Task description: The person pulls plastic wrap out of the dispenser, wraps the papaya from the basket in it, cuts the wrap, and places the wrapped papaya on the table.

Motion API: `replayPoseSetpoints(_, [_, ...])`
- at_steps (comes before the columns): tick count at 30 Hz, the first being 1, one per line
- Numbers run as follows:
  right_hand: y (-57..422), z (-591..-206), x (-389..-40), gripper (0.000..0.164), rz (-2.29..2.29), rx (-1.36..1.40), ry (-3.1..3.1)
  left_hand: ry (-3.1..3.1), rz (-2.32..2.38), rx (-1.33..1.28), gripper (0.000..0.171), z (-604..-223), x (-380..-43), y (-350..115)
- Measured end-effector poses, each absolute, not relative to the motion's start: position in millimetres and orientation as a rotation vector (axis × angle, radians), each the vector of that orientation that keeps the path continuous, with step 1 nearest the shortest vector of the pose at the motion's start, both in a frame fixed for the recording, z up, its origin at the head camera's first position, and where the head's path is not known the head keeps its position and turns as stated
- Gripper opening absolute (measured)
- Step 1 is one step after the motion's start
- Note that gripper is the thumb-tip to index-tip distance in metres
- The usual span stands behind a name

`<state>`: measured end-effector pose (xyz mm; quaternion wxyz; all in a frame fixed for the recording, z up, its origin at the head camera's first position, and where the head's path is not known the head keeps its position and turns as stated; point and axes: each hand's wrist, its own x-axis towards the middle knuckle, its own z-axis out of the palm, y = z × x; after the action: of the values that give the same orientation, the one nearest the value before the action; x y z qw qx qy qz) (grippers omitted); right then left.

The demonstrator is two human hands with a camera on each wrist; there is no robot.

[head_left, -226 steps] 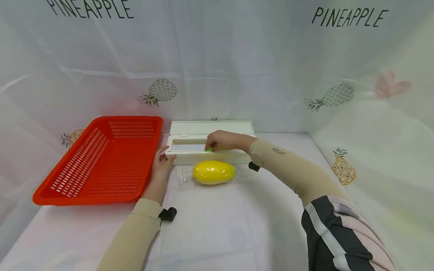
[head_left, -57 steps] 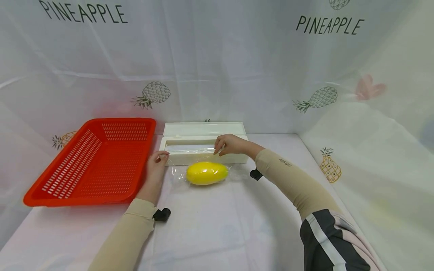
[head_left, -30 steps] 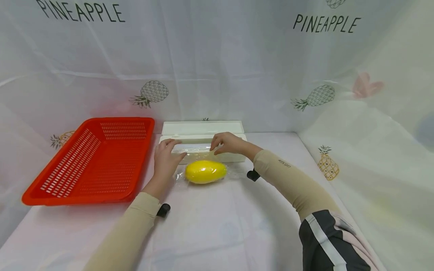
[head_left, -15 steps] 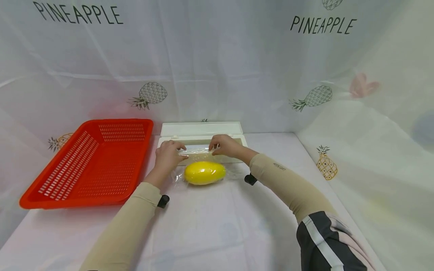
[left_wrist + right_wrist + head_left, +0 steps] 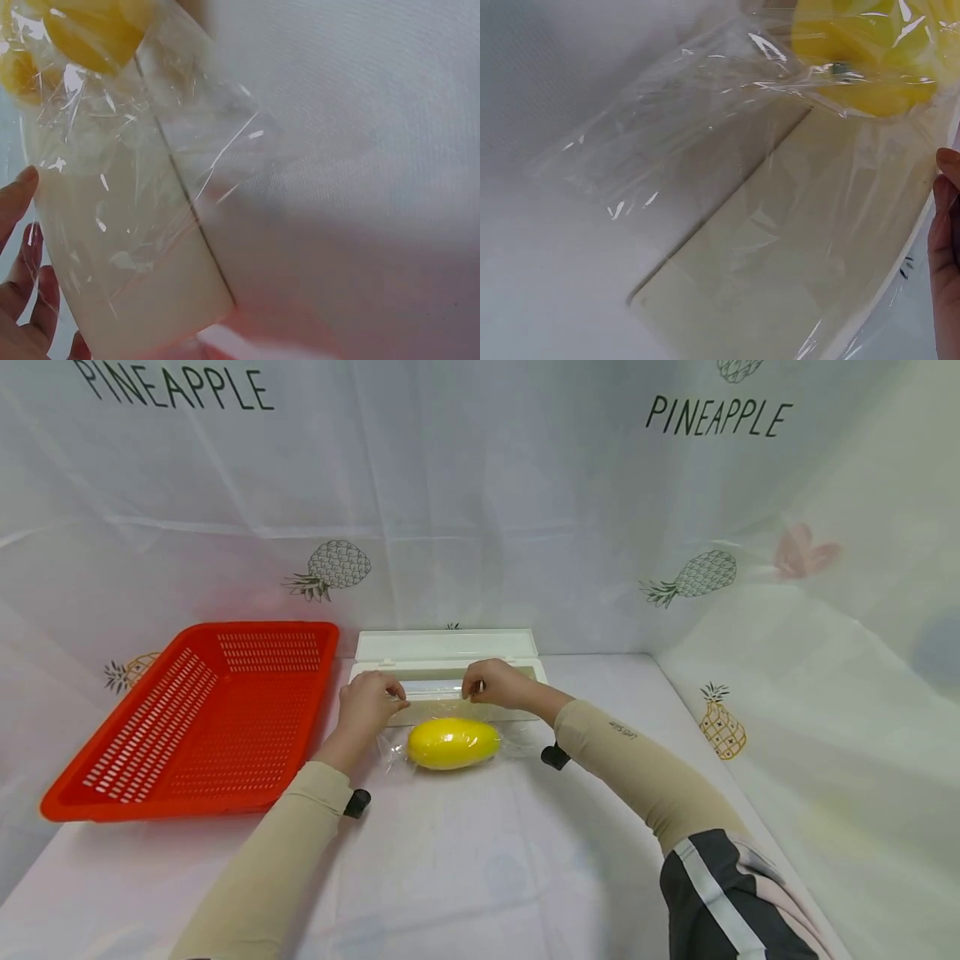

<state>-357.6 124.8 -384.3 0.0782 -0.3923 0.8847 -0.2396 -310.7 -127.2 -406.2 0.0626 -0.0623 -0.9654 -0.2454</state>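
A white cling film dispenser [image 5: 517, 713] lies at the back of the table with its lid [image 5: 450, 646] raised. Clear cling film [image 5: 431, 707] runs from it over the front wall to a glossy yellow oval fruit [image 5: 453, 743], loosely covered by the film. My left hand [image 5: 365, 708] pinches the film between thumb and fingers at the box's front edge, left of the middle. Right of the middle, my right hand [image 5: 497, 683] pinches the same film edge. The right wrist view shows creased film [image 5: 705, 112] spreading past the fruit onto the table.
A red perforated plastic basket [image 5: 56, 806] stands on the left, beside the left forearm. White cloth with pineapple prints covers the table [image 5: 450, 868] and hangs as walls behind and to the right.
The right hand was at a green slider on the box, then took the film edge. The left hand moved from the box's left end inward and took the film too.
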Motion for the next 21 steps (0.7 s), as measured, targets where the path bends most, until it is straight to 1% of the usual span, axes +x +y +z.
replayPoseSetpoints(3, [123, -381, -356, 0.016, -0.697, -1.192, 2.620, -2.923, -0.769, -0.181, 0.011, -405, -310, -128])
replayPoseSetpoints(8, [122, -380, -354, 0.026, -0.636, -1.207, 2.573, -2.924, -0.797, -0.207, 0.010, -404, -309, -130])
replayPoseSetpoints(13, [124, -383, -350, 0.021, -0.652, -1.118, 2.571, -2.957, -0.977, -0.187, 0.008, -403, -307, -132])
replayPoseSetpoints(14, [125, -384, -348, 0.026, -0.659, -1.096, 2.571, -2.968, -1.019, -0.170, 0.008, -404, -307, -132])
replayPoseSetpoints(18, [126, -385, -338, 0.057, -0.660, -1.054, 2.581, -2.996, -1.123, -0.134, 0.008, -403, -305, -133])
replayPoseSetpoints(19, [126, -386, -336, 0.062, -0.652, -1.059, 2.588, -2.999, -1.124, -0.147, 0.008, -402, -304, -133])
replayPoseSetpoints(21, [126, -387, -331, 0.067, -0.637, -1.066, 2.607, -2.998, -1.132, -0.172, 0.008, -401, -303, -134])
